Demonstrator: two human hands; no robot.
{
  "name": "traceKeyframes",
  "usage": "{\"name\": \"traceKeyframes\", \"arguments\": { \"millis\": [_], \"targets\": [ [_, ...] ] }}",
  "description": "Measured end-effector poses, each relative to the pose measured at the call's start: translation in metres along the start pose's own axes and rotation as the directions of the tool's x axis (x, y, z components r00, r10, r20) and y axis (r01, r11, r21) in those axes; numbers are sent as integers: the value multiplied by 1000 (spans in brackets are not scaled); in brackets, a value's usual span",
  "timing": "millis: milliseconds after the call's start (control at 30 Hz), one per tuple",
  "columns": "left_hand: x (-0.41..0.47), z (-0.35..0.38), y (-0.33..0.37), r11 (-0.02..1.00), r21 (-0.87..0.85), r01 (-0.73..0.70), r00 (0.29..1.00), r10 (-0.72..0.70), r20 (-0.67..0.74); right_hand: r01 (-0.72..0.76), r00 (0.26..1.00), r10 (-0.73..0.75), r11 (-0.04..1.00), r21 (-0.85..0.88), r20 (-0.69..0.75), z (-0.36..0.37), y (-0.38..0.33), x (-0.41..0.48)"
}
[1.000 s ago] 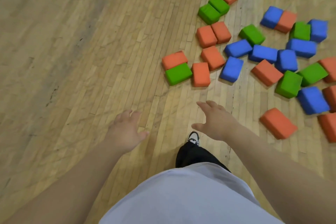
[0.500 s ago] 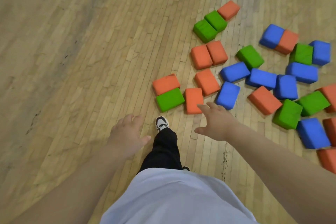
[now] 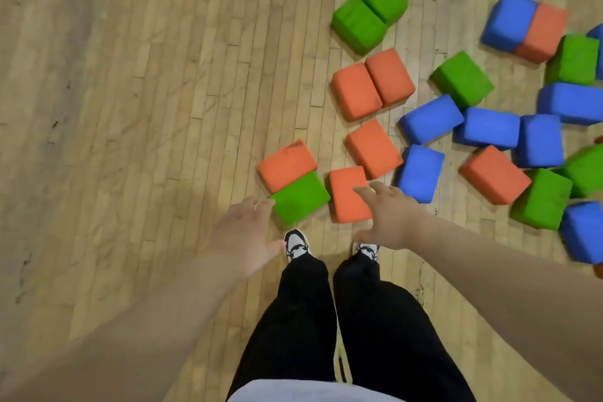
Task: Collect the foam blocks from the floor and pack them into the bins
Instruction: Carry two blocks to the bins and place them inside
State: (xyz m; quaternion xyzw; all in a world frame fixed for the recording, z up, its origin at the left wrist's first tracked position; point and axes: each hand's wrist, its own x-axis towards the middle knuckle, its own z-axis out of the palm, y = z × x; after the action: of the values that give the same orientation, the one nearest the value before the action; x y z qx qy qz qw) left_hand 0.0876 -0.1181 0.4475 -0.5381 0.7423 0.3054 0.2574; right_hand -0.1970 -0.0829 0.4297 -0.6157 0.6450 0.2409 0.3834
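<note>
Fingers [image 3: 364,192] of the right hand [image 3: 390,220] are spread and lightly bent, gripping nothing; they lie over the near right corner of the nearest orange block [image 3: 344,192], and contact cannot be told from this view; the left hand [image 3: 243,235] is likewise unclenched and holds nothing, its fingertips [image 3: 262,204] just beside the near left corner of a green block [image 3: 300,197].

Underfoot is a wooden floor [image 3: 146,108] of narrow pale strips, scuffed with a few dark marks, and greyer and more worn toward the left; two black-and-white shoes [image 3: 296,245] and black trousers [image 3: 306,320] stand just short of the blocks.

All the foam blocks [image 3: 430,119] lie on the floor ahead and to the right, soft-edged bricks in orange, green and blue; the green block touches a second orange block [image 3: 287,165] behind it, with the nearest orange block just to its right; beyond that lie a tilted orange block [image 3: 373,148], a blue block [image 3: 421,171] and an orange pair [image 3: 372,85] side by side; two green blocks [image 3: 370,11] sit farther off; those at the right edge are blurred.
</note>
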Motion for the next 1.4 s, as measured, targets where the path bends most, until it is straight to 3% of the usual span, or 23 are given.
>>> {"name": "traceKeyframes", "arguments": {
  "millis": [133,233,433,600,767,933,1033,1200,1400],
  "targets": [
    [108,57,1,999,-40,-4,998,6,60,-44,995,39,998,53,95,32,38,114],
    [205,118,-5,996,-85,28,998,-22,67,-40,992,41,999,-4,123,74,64,221],
    [388,251,-31,980,-149,128,991,-131,-10,23,998,-13,984,-174,58,170,103,420],
    [473,341,-55,970,-119,210,973,-219,-68,26,999,-18,964,-266,32,242,137,508],
    [484,378,-69,980,-55,191,970,-197,-142,55,998,-65,952,-303,-23,256,148,519],
    [466,373,-64,988,-77,136,985,-143,-96,79,990,-108,953,-292,-86,247,135,493],
    [457,360,-76,991,-81,109,993,-113,-43,92,993,-106,967,-238,-50,231,133,477],
    [433,352,-86,997,-67,28,999,-26,32,156,984,-177,909,-387,-19,224,140,448],
    [361,328,-70,970,-229,76,991,-48,125,104,994,-94,970,-219,56,227,118,373]
  ]
}}
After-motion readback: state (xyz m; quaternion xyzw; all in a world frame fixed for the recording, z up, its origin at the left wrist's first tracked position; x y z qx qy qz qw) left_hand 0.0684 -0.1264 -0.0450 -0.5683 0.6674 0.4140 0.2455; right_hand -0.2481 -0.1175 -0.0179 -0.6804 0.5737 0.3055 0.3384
